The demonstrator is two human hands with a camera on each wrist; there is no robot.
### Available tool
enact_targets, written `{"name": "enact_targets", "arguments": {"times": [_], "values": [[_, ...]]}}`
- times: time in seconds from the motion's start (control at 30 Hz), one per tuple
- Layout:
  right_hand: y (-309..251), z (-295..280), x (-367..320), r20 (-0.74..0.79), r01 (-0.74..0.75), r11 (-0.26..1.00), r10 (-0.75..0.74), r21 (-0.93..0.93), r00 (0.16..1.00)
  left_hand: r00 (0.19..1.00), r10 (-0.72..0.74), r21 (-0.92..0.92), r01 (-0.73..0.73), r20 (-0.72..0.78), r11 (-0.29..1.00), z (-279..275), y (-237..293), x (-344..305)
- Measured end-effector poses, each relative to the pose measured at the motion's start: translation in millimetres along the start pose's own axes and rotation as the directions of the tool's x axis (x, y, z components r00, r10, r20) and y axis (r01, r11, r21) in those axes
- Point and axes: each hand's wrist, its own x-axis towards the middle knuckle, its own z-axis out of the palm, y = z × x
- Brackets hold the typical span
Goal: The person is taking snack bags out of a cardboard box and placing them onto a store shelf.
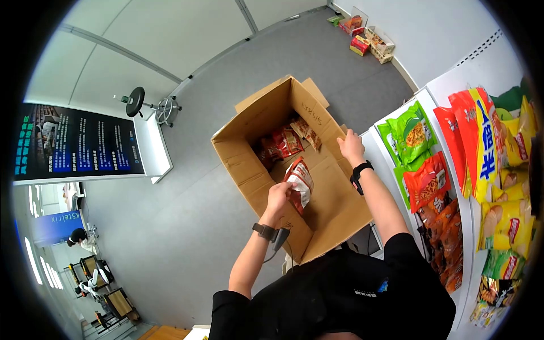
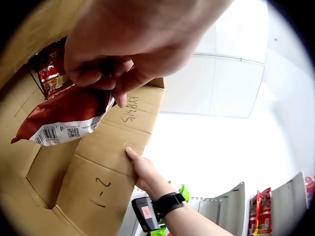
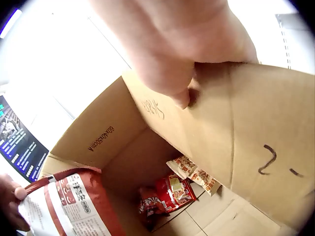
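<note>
Open cardboard box (image 1: 335, 207) on the floor. Left hand (image 1: 279, 195) pinches a red-and-white snack packet (image 1: 301, 180) by its top edge and holds it over the box opening. Right hand (image 1: 351, 146) grips the box's side flap, fingers curled over its edge. Several red packets (image 1: 285, 141) lie on the box bottom. Shelf (image 1: 468, 226) beside it holds green, orange and yellow bags.

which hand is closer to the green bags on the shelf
Right. The right hand grips the box flap beside the green bags; the left hand holds a red packet over the box, farther off.
</note>
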Motion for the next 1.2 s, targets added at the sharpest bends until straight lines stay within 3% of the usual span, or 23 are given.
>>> {"name": "enact_targets", "arguments": {"times": [0.07, 0.3, 0.4, 0.43, 0.57, 0.67, 0.77, 0.9, 1.0, 1.1, 1.2], "values": [[0, 1, -7, 0.056, -0.066, 0.998, 0.065, 0.008, 0.996, 0.999, 0.031, 0.008, -0.031, 0.016, 0.999, -2, 9, -9], [-9, -17, -67, 0.114, -0.091, 0.994, 0.083, 0.061, 0.99, 0.992, 0.109, -0.075, -0.105, 0.059, 0.992, -6, 27, -33], [-23, -17, -106, 0.086, 0.132, 0.983, -0.144, 0.131, 0.986, 0.984, 0.156, -0.074, -0.15, 0.088, 0.986, -5, 32, -39], [-28, -17, -119, 0.144, 0.169, 0.955, -0.208, 0.244, 0.967, 0.98, 0.163, -0.079, -0.154, 0.112, 0.985, -5, 39, -47], [-50, -11, -170, 0.218, 0.158, 0.81, -0.33, 0.564, 0.918, 0.972, 0.187, -0.128, -0.17, 0.14, 0.977, 0, 45, -54], [-62, -12, -195, 0.066, 0.226, 0.831, -0.3, 0.508, 0.952, 0.955, 0.207, -0.24, -0.154, 0.212, 0.958, 5, 55, -66], [-69, -13, -210, -0.088, 0.321, 0.835, -0.316, 0.447, 0.945, 0.945, 0.135, -0.361, -0.02, 0.297, 0.932, 10, 65, -81], [-77, -16, -230, -0.25, 0.407, 0.799, -0.326, 0.443, 0.912, 0.927, 0.133, -0.431, 0.033, 0.349, 0.902, 20, 78, -109], [-81, -17, -234, -0.324, 0.35, 0.831, -0.219, 0.432, 0.92, 0.884, 0.109, -0.418, 0.105, 0.455, 0.902, 22, 77, -119], [-77, -24, -241, -0.247, 0.28, 0.853, -0.185, 0.44, 0.951, 0.863, 0.114, -0.374, 0.092, 0.493, 0.923, 22, 72, -123], [-70, -22, -248, -0.311, 0.296, 0.882, -0.183, 0.368, 0.932, 0.838, 0.123, -0.138, -0.057, 0.532, 0.989, 18, 78, -145]]}}
